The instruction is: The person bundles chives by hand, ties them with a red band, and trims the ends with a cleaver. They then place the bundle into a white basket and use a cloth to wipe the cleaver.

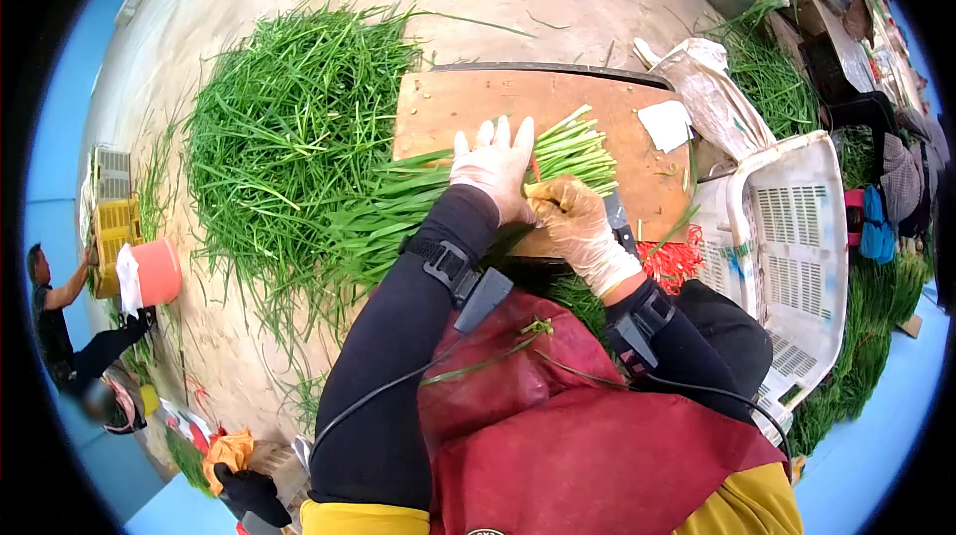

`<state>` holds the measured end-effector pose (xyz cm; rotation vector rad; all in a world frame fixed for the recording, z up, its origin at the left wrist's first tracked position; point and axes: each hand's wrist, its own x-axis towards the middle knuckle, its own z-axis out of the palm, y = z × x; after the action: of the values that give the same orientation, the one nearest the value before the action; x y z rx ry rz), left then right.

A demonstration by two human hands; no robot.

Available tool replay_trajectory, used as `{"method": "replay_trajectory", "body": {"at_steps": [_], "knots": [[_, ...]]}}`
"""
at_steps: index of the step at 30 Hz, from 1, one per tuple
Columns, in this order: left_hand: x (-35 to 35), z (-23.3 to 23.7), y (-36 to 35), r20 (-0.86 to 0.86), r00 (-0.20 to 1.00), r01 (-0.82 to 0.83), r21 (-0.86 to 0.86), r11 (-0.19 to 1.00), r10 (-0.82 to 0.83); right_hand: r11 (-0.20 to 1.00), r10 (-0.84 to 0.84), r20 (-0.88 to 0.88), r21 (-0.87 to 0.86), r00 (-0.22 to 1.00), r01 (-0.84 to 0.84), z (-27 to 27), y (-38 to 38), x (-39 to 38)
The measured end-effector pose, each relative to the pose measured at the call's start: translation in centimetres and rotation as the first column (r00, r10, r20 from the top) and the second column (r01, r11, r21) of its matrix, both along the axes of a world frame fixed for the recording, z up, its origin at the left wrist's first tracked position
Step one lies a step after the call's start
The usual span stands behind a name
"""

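Observation:
A bunch of garlic chives (578, 152) lies across the wooden board (478, 102), cut pale stems to the right and leaves trailing left. My left hand (491, 169), in a thin translucent glove, is pressed round the bunch with its fingers over the top. Close beside it, my right hand (580, 226), in a glove stained yellow at the fingers, pinches at the near side of the stems. A thin red tie (536, 169) runs over the bunch toward those pinched fingertips. Partly under my right hand, a knife blade (619, 221) shows at the board's near edge.
Loose chives (299, 127) are heaped left of the board. Several red ties (670, 261) lie at its near right corner, by a white plastic crate (797, 236). A white paper piece (664, 125) rests on the board. Another person (65, 326) is far left, near a pink bucket (156, 271).

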<state>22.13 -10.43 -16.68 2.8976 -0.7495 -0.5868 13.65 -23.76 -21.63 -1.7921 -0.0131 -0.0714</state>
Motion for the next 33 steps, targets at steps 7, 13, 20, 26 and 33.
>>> {"method": "replay_trajectory", "body": {"at_steps": [7, 13, 20, 26, 33], "knots": [[-2.0, -5.1, -0.2, -0.005, 0.997, -0.073, -0.126, 0.989, 0.073, 0.994, 0.059, 0.058, -0.100, 0.997, -0.053, 0.5, 2.4, -0.7], [0.7, -2.2, -1.2, -0.158, 0.986, -0.050, -0.009, 0.999, 0.048, 0.985, 0.042, -0.013, 0.170, 0.999, -0.039, 2.6, 1.7, -1.0], [1.0, -5.3, 0.2, 0.034, 0.989, -0.138, -0.133, 0.981, 0.144, 0.992, 0.068, 0.130, 0.096, 0.989, -0.081, 0.0, 0.7, -2.1], [-3.1, -2.3, -2.7, 0.049, 0.964, -0.260, -0.061, 0.964, 0.263, 0.957, 0.047, 0.070, -0.291, 0.996, -0.024, -1.5, -6.5, -5.5], [-3.6, -2.0, -2.8, 0.091, 0.965, -0.242, -0.059, 0.968, 0.247, 0.520, -0.169, -0.488, -0.782, 0.856, -0.343, -0.9, -10.6, -5.1]]}}
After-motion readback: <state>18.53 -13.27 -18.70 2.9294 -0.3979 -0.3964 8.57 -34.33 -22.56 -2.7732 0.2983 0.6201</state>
